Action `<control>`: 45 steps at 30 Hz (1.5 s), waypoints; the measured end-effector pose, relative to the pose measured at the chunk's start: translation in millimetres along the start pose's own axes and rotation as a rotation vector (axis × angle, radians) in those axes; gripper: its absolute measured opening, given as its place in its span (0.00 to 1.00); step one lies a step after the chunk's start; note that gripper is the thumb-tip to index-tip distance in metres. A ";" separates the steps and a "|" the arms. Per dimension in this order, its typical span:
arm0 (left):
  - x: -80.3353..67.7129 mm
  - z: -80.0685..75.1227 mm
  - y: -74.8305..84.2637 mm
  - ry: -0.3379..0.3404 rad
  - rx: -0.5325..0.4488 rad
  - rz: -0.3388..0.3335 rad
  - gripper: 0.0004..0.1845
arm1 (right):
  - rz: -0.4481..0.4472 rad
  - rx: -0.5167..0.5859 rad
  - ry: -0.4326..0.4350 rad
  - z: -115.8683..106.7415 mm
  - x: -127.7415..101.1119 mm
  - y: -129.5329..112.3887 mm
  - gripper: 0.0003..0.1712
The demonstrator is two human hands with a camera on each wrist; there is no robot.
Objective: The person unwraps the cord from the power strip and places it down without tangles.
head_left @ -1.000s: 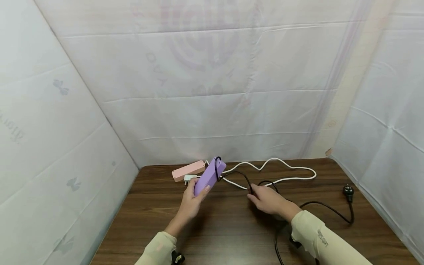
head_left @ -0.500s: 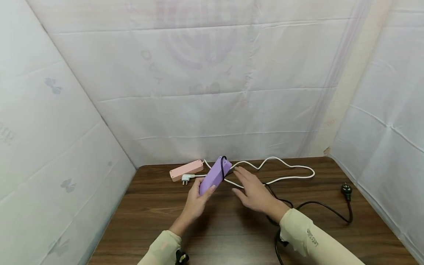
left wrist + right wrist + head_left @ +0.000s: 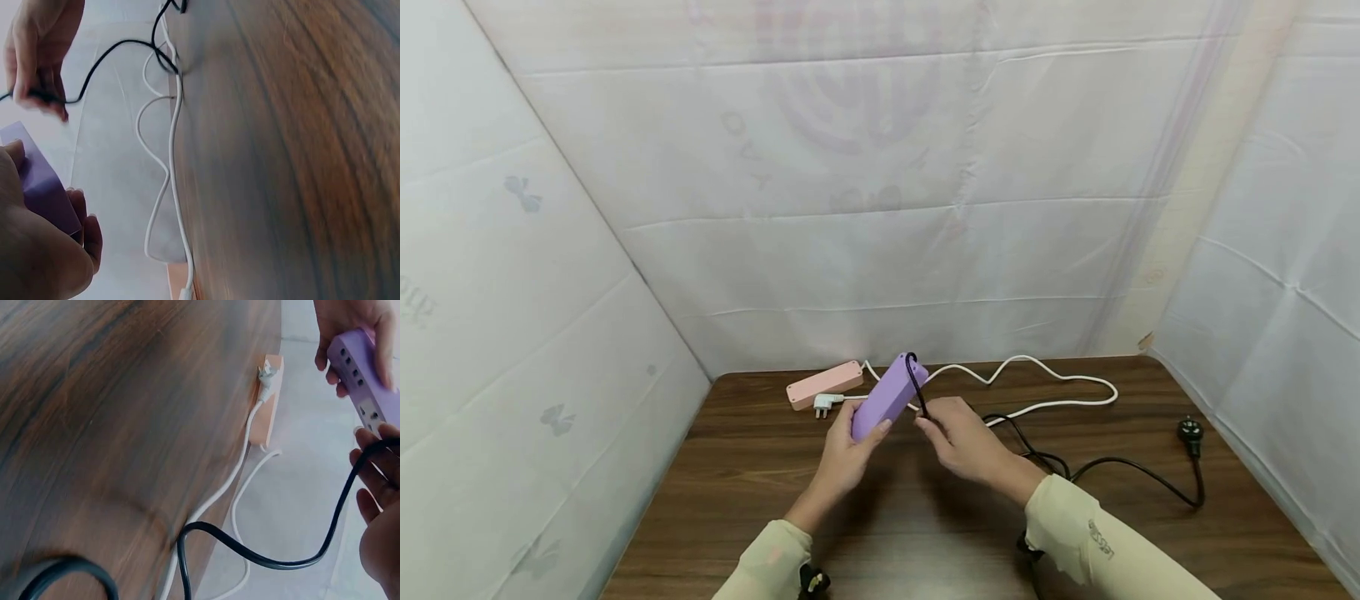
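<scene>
A purple power strip (image 3: pixel 886 400) is held tilted above the table by my left hand (image 3: pixel 842 454), thumb on one side and fingers on the other. Sockets show on its face in the right wrist view. From its far end a black cord (image 3: pixel 916 379) comes over the side to my right hand (image 3: pixel 966 442), which pinches it close to the strip. In the left wrist view the same black cord (image 3: pixel 119 45) hangs from the right fingers. Its black plug (image 3: pixel 1189 432) lies at the right of the table.
Behind the purple strip, a pink power strip (image 3: pixel 823 386) lies near the table's back edge. Its white plug (image 3: pixel 824 402) rests in front of it, and the white cord (image 3: pixel 1075 403) loops rightward across the wooden table (image 3: pixel 737 500). White sheeting (image 3: pixel 887 275) stands behind.
My right hand let go of the black cord farther right, moved left with fingers spread, and now pinches it near the purple strip. The left hand shifted slightly right with the strip.
</scene>
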State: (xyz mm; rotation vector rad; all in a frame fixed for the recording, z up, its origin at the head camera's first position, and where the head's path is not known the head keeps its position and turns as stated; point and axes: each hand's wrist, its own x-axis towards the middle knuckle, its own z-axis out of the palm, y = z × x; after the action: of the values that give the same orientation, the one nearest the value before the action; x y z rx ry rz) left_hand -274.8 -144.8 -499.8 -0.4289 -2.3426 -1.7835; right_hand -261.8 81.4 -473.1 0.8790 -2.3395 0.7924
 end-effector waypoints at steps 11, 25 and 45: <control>5.7 -27.8 -14.2 0.027 0.147 -0.060 0.29 | 0.043 -0.142 0.086 -18.5 -9.5 12.9 0.10; 7.1 -54.8 -31.1 -0.103 0.337 -0.103 0.28 | 0.120 -0.238 -0.024 -27.0 -21.4 33.7 0.15; 25.7 -95.3 -69.5 -0.265 0.453 -0.162 0.24 | 0.361 -0.323 -0.415 -34.3 -41.4 63.2 0.12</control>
State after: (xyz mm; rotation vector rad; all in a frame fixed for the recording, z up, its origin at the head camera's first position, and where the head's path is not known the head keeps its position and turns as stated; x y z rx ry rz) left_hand -325.6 -250.1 -529.6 -0.4351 -2.9354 -1.2470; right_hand -270.7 160.5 -496.7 0.5221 -2.9382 0.3618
